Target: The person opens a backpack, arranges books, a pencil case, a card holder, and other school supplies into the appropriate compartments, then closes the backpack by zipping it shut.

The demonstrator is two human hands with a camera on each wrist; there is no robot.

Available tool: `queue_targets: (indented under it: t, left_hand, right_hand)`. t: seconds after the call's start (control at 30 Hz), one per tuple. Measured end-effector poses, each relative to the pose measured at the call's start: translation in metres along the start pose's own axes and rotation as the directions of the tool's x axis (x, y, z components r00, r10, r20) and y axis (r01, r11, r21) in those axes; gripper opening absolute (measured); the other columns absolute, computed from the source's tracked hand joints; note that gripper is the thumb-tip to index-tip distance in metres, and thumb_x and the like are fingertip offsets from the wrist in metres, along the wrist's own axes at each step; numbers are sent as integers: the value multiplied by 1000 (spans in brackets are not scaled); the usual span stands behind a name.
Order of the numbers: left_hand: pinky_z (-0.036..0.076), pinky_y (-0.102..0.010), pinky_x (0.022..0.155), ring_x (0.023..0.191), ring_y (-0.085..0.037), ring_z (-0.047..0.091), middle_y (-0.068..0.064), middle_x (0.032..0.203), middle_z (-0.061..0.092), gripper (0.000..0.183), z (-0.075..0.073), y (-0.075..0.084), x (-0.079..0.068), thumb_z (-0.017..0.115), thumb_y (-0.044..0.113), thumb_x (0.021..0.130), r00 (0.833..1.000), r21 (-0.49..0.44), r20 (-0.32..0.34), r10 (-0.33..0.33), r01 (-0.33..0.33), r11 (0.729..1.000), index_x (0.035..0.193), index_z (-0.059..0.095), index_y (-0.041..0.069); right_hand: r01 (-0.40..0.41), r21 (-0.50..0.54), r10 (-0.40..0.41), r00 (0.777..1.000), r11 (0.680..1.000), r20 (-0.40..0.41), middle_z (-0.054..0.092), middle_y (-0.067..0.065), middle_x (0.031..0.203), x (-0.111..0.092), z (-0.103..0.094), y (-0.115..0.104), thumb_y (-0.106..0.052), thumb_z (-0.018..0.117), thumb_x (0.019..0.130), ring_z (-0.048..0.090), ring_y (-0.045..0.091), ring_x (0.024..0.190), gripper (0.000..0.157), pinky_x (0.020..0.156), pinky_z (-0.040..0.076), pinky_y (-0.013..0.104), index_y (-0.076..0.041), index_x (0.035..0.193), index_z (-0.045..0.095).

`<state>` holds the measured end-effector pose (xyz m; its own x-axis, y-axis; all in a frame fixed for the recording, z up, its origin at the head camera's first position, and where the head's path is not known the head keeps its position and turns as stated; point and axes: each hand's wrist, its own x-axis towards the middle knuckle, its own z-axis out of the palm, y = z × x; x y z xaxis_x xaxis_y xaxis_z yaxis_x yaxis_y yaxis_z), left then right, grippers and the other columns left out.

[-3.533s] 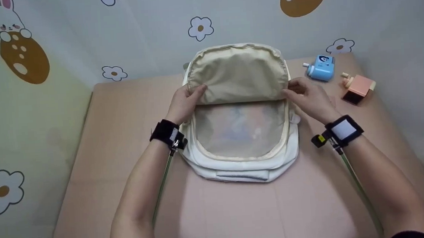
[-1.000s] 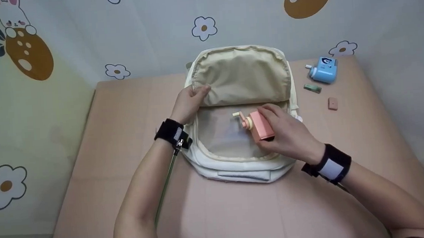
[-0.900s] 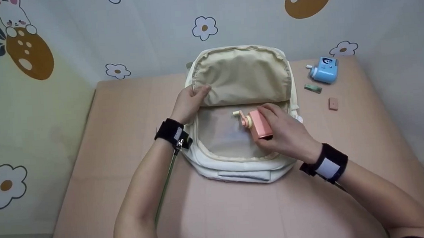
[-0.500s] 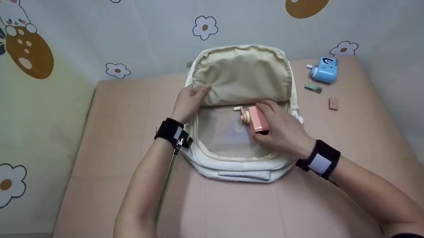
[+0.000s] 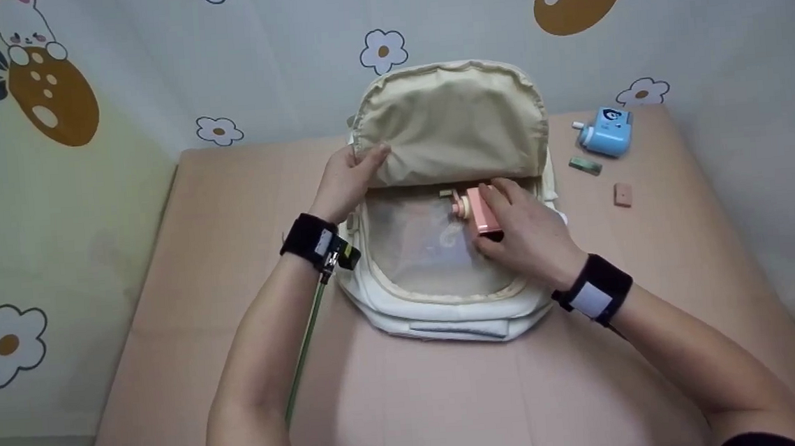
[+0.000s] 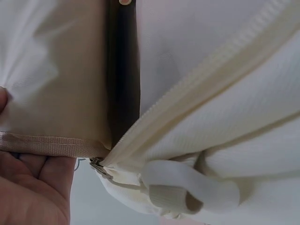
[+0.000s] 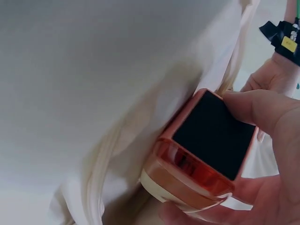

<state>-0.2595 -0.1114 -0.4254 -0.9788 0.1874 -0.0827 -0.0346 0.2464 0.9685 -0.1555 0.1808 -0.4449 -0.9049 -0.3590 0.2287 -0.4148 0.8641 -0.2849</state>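
Observation:
A cream backpack (image 5: 446, 314) lies on the table with its zipped flap (image 5: 453, 121) folded up. My left hand (image 5: 347, 181) pinches the flap's left edge, thumb on the lining; the left wrist view shows fingers under the edge binding (image 6: 51, 145). In my right hand (image 5: 534, 231) is a pink pencil sharpener (image 5: 483, 211) with a hand crank, held at the mouth of the bag under the flap, crank pointing left. The right wrist view shows the sharpener's black base (image 7: 213, 136) and clear reddish drawer, with my thumb on its edge. The bag's inside is mostly hidden.
Right of the bag stand a blue crank pencil sharpener (image 5: 607, 133), a small green block (image 5: 585, 166) and a small pink block (image 5: 623, 194). A patterned cloth (image 5: 288, 63) hangs behind the table (image 5: 236, 318).
My right hand took the pink pencil sharpener from the table's right side to the bag's opening, then farther in toward the flap. Lately my left hand has raised the flap higher.

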Motion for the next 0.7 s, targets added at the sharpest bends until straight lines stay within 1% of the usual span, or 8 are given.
queue_targets:
  t: [0.1,0.2,0.37,0.5,0.57,0.7]
  left_hand:
    - [28,-24,47,53,-10,32,6,66,40,46,-1,2,0,63,56,96,1000,-8,1,-1,1,1000,83,53,14]
    - [29,-24,46,52,-9,33,6,66,41,45,-2,4,0,63,56,96,1000,4,3,0,0,1000,89,57,13]
    - [28,-24,46,52,-9,32,6,65,40,45,-4,7,0,63,56,96,1000,-4,4,7,-7,1000,92,61,11]
    - [29,-25,49,53,-9,32,6,66,43,43,-4,8,0,64,53,97,1000,-44,6,18,-18,999,94,64,10]
    - [31,-25,51,55,-10,34,5,67,47,41,-4,9,0,65,51,98,1000,-63,5,25,-24,998,96,67,10]
    - [33,-25,54,57,-10,37,5,68,49,40,-5,8,0,65,50,98,1000,-63,-1,24,-24,998,90,65,10]
  right_hand:
    - [33,-67,-36,998,997,-49,50,24,141,3,-1,2,-40,77,89,50,45,127,73,95,50,60,0,145,53]
    - [53,-111,-61,996,992,-71,54,24,138,5,-1,3,-37,81,87,51,45,125,71,90,52,60,1,142,56]
    - [79,-136,-92,992,988,-89,57,23,134,10,-1,4,-32,83,87,54,42,123,65,90,53,57,2,138,60]
    - [99,-144,-118,985,985,-124,61,19,128,15,0,9,-27,83,88,57,38,119,58,90,53,53,4,133,63]
    - [111,-149,-132,982,983,-135,62,20,128,17,1,12,-26,82,88,57,38,119,57,93,52,52,5,132,63]
    - [134,-146,-152,982,980,-117,61,23,132,17,2,17,-23,80,90,55,40,124,59,100,49,52,7,136,60]
